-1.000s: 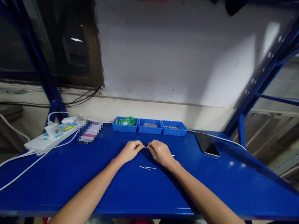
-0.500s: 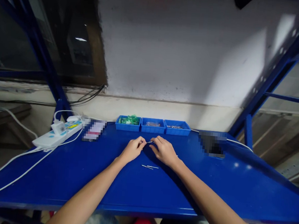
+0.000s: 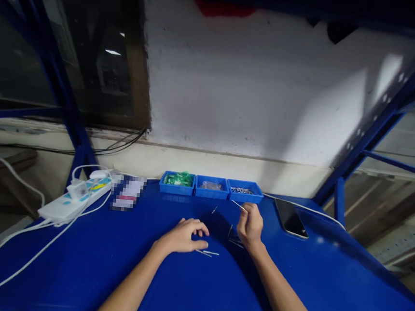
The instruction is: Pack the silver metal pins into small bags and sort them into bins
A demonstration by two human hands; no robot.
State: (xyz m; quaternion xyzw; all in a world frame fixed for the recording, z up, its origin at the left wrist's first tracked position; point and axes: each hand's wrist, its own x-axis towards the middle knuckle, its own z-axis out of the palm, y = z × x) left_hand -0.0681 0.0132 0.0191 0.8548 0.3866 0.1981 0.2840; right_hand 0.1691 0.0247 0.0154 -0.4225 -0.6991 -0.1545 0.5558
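My right hand is raised over the table, its fingers closed on one end of a thin silvery blind rivet that points up and to the left. My left hand hovers low over the table, palm down, fingers curved and apart, with nothing seen in it. By its thumb lies a pair of blind rivets. Several more rivets lie in shadow left of my right wrist. Farther back, a single rivet rests between my hands and the bins.
Three blue bins stand along the back: one with green packets, one with clear bags, one with small metal pieces. A phone lies at right. A white power strip with loose cables occupies the left.
My hands were together at a thin rivet; now they are apart. The right has moved right with a rivet, and the left has come nearer and opened. The view has tilted up slightly.
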